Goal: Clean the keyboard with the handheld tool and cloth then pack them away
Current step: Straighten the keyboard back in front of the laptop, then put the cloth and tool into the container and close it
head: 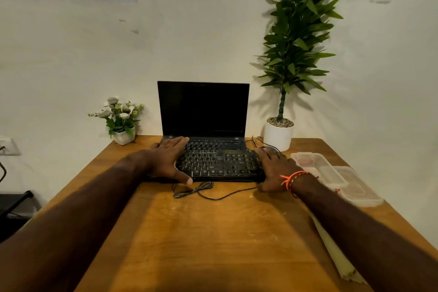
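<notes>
The black keyboard (218, 165) lies across the middle of the wooden table (213, 232), its far edge up against the base of an open laptop (203, 111) whose screen is dark. The person has a hand at each end of it. The left hand (169, 157) lies over the left end, fingers stretched out toward the laptop's corner and the thumb down along the near edge; the grip looks released, the fingers lying straight on the keys rather than closing round anything. The right hand (272, 168) covers the right end, its fingers forward and fairly straight, the thumb at the keyboard's near right corner; that grip too reads as released, resting on the board. An orange thread band (292, 179) circles the right wrist.

A thin black cable (201, 191) loops loosely on the table just in front of the keyboard. Beyond the right fingertips sits a dark mouse (271, 149), partly hidden. To the right, near the table's edge, lie two clear plastic containers (331, 173) end to end; what is inside is too blurred to tell. A pale cloth (336, 251) lies under the right forearm on the near right side. Against the wall stand a small white pot of flowers (120, 118) at the left and a tall green plant in a white pot (288, 54) at the right
</notes>
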